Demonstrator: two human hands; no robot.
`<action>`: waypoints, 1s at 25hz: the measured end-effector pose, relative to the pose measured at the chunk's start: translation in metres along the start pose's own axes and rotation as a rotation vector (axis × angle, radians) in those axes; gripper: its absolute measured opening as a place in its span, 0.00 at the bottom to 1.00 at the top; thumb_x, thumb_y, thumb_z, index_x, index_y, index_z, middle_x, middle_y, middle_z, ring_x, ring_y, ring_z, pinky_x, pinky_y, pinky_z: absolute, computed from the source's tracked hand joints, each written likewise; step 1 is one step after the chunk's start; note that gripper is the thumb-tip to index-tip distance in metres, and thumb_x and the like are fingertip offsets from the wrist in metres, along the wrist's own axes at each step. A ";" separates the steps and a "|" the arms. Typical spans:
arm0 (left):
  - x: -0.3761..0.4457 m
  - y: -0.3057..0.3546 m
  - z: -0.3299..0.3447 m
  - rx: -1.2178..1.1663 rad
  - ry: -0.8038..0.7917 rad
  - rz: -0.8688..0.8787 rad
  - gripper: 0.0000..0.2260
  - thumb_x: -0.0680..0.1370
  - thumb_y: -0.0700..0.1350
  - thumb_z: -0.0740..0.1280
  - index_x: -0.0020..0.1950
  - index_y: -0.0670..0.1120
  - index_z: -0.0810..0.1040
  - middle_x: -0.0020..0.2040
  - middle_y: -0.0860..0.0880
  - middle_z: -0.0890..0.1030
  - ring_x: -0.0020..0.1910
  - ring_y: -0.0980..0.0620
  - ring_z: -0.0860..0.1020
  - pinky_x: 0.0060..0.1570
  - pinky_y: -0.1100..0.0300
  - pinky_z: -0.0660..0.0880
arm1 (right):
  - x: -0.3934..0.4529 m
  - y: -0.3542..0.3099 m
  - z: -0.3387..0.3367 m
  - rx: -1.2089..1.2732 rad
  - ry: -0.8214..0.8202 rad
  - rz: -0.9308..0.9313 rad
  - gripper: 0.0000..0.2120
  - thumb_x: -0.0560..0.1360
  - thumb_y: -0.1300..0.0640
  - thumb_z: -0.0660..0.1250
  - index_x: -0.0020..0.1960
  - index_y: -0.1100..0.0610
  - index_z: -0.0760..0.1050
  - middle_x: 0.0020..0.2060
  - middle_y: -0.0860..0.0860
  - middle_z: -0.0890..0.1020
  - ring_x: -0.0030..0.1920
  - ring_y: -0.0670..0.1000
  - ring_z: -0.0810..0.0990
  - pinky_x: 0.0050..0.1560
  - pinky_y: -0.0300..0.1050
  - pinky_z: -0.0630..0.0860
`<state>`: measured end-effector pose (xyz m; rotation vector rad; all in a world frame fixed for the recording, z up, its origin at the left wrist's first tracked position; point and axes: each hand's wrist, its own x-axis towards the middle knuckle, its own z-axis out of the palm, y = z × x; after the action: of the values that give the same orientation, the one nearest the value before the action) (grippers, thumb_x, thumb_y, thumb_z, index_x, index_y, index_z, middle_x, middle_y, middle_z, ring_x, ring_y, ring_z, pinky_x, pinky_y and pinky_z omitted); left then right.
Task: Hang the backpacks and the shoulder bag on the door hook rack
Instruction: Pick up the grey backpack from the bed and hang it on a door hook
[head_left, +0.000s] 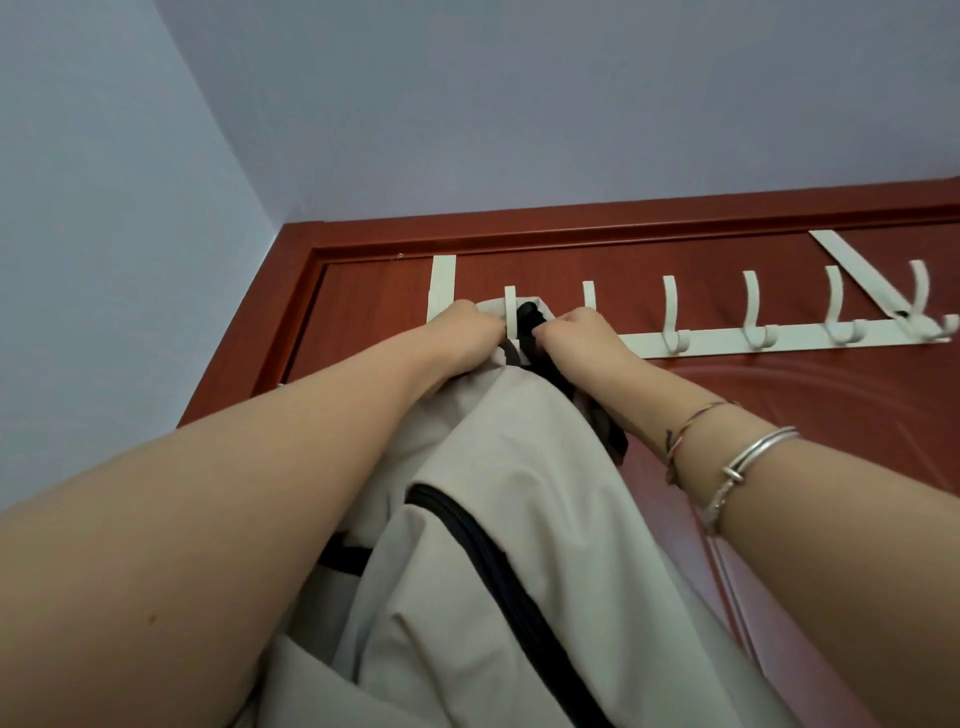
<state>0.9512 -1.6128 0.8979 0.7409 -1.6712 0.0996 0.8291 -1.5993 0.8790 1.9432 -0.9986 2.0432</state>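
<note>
A beige backpack (498, 519) with a black zipper fills the lower middle of the view, held up against the red-brown door. My left hand (467, 332) grips its top fabric at the leftmost hook. My right hand (576, 338) is closed on the backpack's black top loop (529, 317), which sits at that first hook of the white door hook rack (727, 340). The rack hangs over the door top by two white straps. Its other hooks, to the right, carry nothing. No other bag is in view.
The red-brown door (779, 415) and its frame meet a pale lilac wall (130, 234) on the left and the ceiling above. Silver and string bracelets sit on my right wrist (727, 467).
</note>
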 end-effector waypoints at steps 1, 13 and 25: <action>-0.002 0.001 -0.003 -0.002 -0.008 -0.024 0.08 0.71 0.39 0.59 0.45 0.41 0.76 0.32 0.44 0.76 0.31 0.45 0.76 0.34 0.62 0.70 | 0.001 -0.002 -0.007 0.024 -0.041 0.049 0.07 0.74 0.60 0.59 0.37 0.59 0.67 0.34 0.55 0.72 0.33 0.54 0.71 0.35 0.44 0.68; -0.083 -0.025 -0.004 0.147 -0.096 0.082 0.27 0.79 0.47 0.60 0.76 0.57 0.54 0.69 0.54 0.69 0.65 0.54 0.70 0.57 0.67 0.65 | -0.059 0.053 -0.018 -0.005 -0.104 -0.166 0.22 0.74 0.62 0.57 0.65 0.46 0.71 0.58 0.52 0.79 0.56 0.54 0.77 0.56 0.47 0.72; -0.230 0.036 0.003 0.088 -0.090 -0.014 0.22 0.79 0.46 0.60 0.73 0.57 0.63 0.68 0.53 0.71 0.60 0.59 0.73 0.46 0.74 0.67 | -0.174 0.039 -0.101 -0.013 -0.177 -0.112 0.19 0.76 0.60 0.58 0.66 0.48 0.69 0.64 0.52 0.73 0.53 0.47 0.71 0.48 0.39 0.66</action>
<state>0.9419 -1.4912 0.7001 0.8338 -1.7556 0.1319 0.7509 -1.5161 0.7088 2.1518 -0.9117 1.8273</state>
